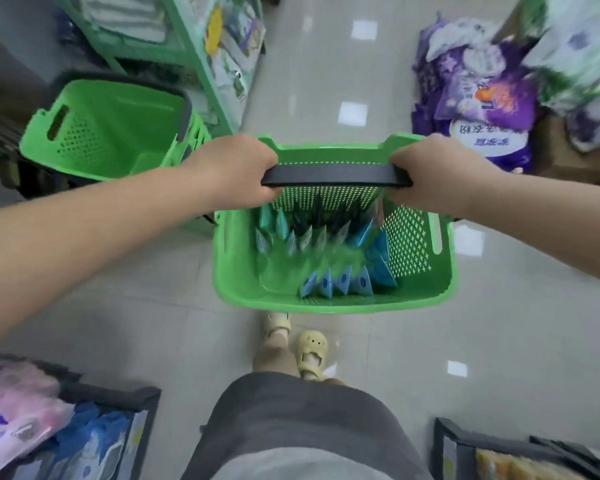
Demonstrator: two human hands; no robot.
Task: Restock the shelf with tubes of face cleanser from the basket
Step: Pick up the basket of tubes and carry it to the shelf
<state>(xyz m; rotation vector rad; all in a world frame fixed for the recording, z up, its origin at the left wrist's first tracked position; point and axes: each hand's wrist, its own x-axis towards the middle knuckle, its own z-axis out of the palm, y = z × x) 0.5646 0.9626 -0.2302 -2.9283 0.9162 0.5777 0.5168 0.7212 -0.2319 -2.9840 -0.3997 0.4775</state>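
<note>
Pale glossy tiled floor (326, 64) runs down the aisle ahead of me, with a green metal shelf unit (201, 64) at the upper left and a heap of purple printed bags (482, 98) at the upper right. A second green perforated plastic basket (111, 129) stands beside the shelf unit and shows nothing inside.

The green perforated plastic basket with the dark grey handle (336, 303) hangs in front of me, clear of the floor as far as I can judge. My left hand (236, 168) is wrapped round the left end of the handle and my right hand (433, 171) round the right end, fingers curled under the bar.

Judgement: the step in hand is carrying the stock to the shelf. It is best done with the bar level and both grips even, so the load does not slide, and with the basket set down just beside the shelf unit, out of my feet's way.

The blue and teal flat-ended face cleanser tubes (336, 282) lie on the basket floor: one row along the near wall, more towards the far wall and right side. They are motion-blurred; labels cannot be read. None is on the shelf from what shows.
</note>
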